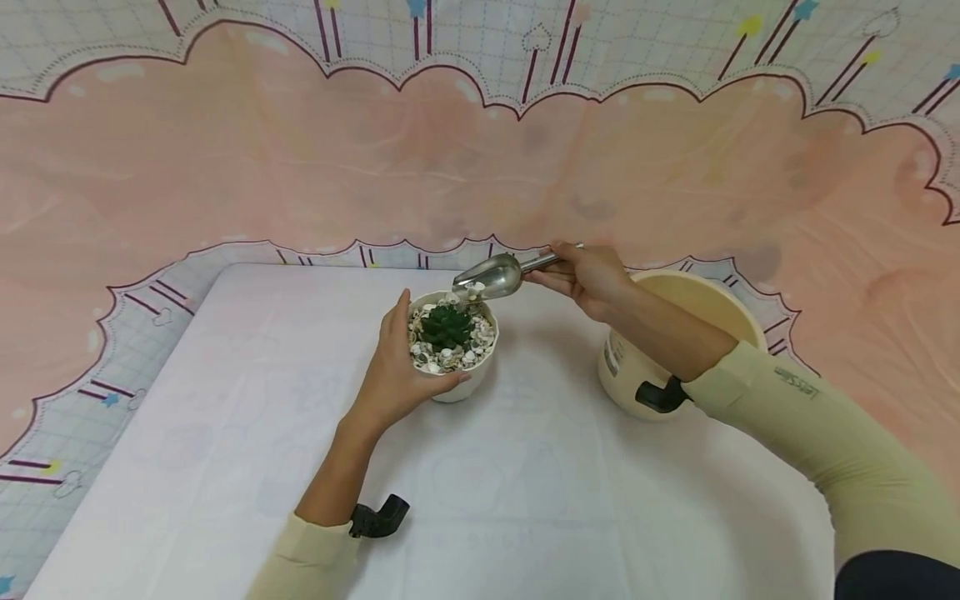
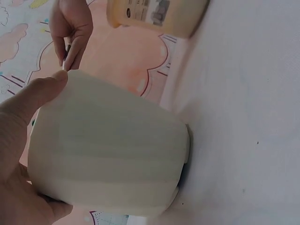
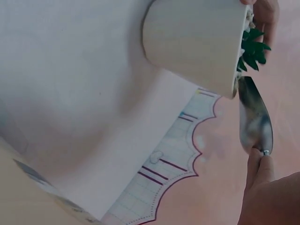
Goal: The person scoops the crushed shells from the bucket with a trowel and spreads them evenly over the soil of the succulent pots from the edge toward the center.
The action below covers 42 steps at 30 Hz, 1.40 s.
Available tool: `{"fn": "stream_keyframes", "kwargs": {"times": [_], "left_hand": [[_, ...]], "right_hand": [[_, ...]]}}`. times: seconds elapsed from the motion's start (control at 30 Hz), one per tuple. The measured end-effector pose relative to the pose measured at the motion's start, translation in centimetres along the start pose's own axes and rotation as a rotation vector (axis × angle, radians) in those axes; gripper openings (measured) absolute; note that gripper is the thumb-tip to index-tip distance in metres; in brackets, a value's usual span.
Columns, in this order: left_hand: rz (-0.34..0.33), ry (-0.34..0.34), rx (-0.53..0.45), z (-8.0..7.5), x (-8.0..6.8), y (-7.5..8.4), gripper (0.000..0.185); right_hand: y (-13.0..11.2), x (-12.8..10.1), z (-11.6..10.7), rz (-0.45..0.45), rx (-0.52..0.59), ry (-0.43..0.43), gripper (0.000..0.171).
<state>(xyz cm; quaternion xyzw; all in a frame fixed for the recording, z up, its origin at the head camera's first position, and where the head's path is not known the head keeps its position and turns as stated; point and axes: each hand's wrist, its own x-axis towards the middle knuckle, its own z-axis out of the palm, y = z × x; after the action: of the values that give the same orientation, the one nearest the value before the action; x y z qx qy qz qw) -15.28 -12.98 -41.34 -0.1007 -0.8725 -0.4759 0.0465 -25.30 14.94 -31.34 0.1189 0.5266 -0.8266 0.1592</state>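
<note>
A small white flower pot [image 1: 459, 388] stands on the white table, holding a green succulent [image 1: 447, 326] ringed by pale pebbles [image 1: 448, 360]. My left hand [image 1: 396, 367] grips the pot around its side, thumb at the front and fingers along the left; in the left wrist view the thumb lies at the rim. My right hand [image 1: 592, 279] holds a metal scoop [image 1: 491, 277] by its handle. The scoop's mouth tilts down at the pot's far rim, with white pebbles at its lip. In the right wrist view the scoop [image 3: 256, 117] points at the pot's rim beside the green leaves.
A large cream bucket [image 1: 626, 379] with a label stands right of the pot, under my right forearm, its inside partly hidden. The white table [image 1: 480, 508] ends at the back against a patterned pink cloth [image 1: 375, 167]. Dark wrist cameras [image 1: 378, 517] sit on both sleeves.
</note>
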Motion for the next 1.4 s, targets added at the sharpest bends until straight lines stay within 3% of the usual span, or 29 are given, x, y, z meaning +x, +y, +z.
{"fn": "stream_keyframes", "kwargs": {"times": [0.2,0.37,0.87,1.4], "left_hand": [[0.034,-0.020,-0.019,-0.3,0.3,-0.4,0.135],[0.023,-0.031,-0.023,-0.4,0.3,-0.4,0.136],[0.011,-0.032,-0.042,-0.6,0.2,-0.3,0.137],[-0.012,-0.041,-0.039,-0.7,0.2,-0.5,0.136]], "right_hand": [[0.3,0.0,0.7,-0.008,-0.013,-0.015,0.020],[0.2,0.0,0.6,-0.002,-0.014,-0.011,0.020],[-1.1,-2.9,-3.6,0.023,-0.005,0.015,0.026],[-1.7,-4.6,-3.6,-0.116,-0.162,-0.068,0.031]]}}
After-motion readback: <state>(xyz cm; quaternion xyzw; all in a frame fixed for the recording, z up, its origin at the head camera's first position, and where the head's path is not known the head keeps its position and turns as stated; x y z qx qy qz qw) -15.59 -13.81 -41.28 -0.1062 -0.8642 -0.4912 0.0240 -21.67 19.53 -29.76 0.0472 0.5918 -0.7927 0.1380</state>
